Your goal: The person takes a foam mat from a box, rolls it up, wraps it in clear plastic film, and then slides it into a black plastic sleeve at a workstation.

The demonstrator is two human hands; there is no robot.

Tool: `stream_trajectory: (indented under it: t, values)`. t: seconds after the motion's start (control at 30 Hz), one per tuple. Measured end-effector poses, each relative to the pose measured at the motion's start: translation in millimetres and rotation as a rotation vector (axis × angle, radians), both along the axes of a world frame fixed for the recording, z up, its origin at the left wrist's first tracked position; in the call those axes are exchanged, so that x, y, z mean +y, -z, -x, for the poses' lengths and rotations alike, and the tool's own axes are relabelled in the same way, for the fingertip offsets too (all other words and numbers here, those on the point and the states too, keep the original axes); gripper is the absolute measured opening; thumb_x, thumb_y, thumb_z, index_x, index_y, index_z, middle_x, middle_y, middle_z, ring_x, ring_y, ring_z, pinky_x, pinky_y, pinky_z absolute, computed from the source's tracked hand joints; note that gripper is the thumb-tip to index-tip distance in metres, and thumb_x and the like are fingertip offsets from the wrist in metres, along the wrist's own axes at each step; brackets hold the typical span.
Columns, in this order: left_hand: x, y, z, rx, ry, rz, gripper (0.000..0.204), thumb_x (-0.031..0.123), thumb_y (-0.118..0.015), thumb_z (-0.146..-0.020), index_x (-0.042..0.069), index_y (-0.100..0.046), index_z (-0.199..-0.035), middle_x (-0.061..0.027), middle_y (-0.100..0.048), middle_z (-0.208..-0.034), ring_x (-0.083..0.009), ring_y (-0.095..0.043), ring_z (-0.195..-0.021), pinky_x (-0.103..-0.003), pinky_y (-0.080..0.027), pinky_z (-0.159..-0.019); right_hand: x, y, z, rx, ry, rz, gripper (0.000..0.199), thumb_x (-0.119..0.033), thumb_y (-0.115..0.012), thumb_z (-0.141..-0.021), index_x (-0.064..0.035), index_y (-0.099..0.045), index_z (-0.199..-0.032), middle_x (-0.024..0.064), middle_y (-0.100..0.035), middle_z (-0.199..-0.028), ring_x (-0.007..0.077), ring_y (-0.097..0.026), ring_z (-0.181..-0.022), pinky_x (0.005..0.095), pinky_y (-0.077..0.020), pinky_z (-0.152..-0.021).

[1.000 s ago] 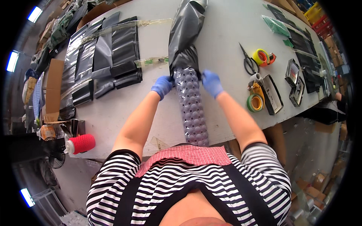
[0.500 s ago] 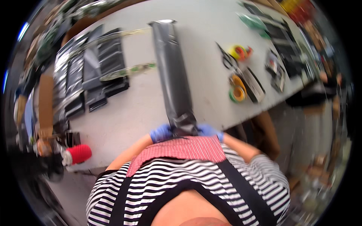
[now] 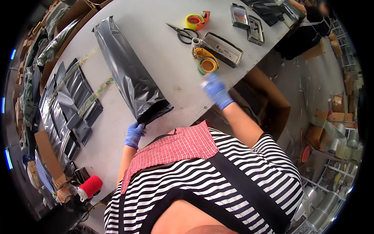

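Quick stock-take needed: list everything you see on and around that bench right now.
Long black plastic bag: one, black, lying on the grey worktable.
Flat black bags: a stack, table's left side.
Black-handled scissors: one, far side.
Tape rolls: yellow, far side; green, near right edge.
Metal trays: two, far right.
Red cylinder: one, near left corner.
Cardboard box: one, brown, beneath table's right edge.
Left hand: blue glove, at the bag's open end.
Right hand: blue glove, near green tape.

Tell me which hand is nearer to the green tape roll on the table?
The right hand. It hovers just below the green tape roll, not touching it. The left hand is far off to the left, gripping the open end of the long black bag.
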State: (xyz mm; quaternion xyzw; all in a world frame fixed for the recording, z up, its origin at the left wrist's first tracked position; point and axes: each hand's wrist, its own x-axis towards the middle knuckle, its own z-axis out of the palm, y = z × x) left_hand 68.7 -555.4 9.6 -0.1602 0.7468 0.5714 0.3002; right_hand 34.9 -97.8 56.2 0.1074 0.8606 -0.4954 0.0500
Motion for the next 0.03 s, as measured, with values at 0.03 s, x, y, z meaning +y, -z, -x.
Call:
stream_trajectory:
  t: [0.03]
  values:
    - [-1.6,2.2,-0.9,-0.022,-0.015,-0.014,0.025,0.023,-0.067,-0.096,0.001,-0.069,-0.105,-0.0071,-0.069,-0.074,-0.0156,-0.063,-0.055,-0.029,-0.051,-0.051,6.3,2.1,-1.8,-0.006,0.001,0.006,0.040,-0.031,-0.065,-0.094,-0.0098,-0.065,-0.128,0.0194,-0.072,-0.104,0.0287,-0.070,-0.103,0.0422,-0.0525,-0.094]
